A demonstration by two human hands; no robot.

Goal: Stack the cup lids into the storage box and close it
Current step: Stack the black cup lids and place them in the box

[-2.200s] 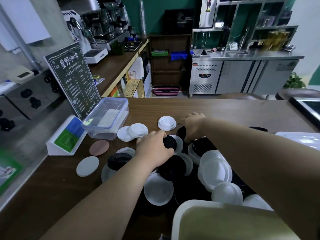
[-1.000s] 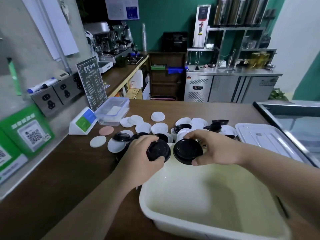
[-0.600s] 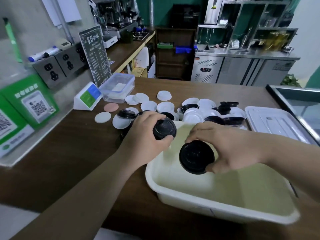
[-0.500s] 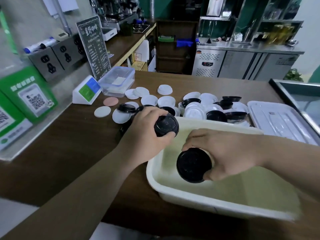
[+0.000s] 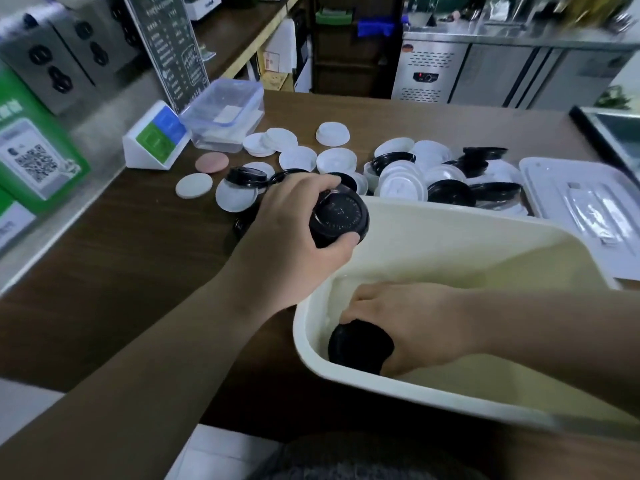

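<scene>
While our right hand presses a short stack of black cup lids down into the near-left corner of the cream storage box, our left hand waits just outside the box's left rim, clamped around a second black lid stack with thumb below and fingers over the top. That second stack sits above the rim's far-left corner, tilted so its flat face turns toward us; its axis leans rather than standing upright. The spot it has to reach lies down and toward us, inside the box beside the stack we already have there, so we judge the left hand is the nearer one for the next placing, and it will have to turn the stack upright as it goes in.

Apart from the lids under our right hand, the box looks bare: only its pale floor and walls show. Its white cover lies flat on the wooden counter to the right, touching or just beside the box's far-right edge; we cannot tell which. Beyond the box, loose white lids and black lids lie scattered and partly overlapping. A small clear lidded container stands farther left, holding what seems a scrap of paper.
</scene>
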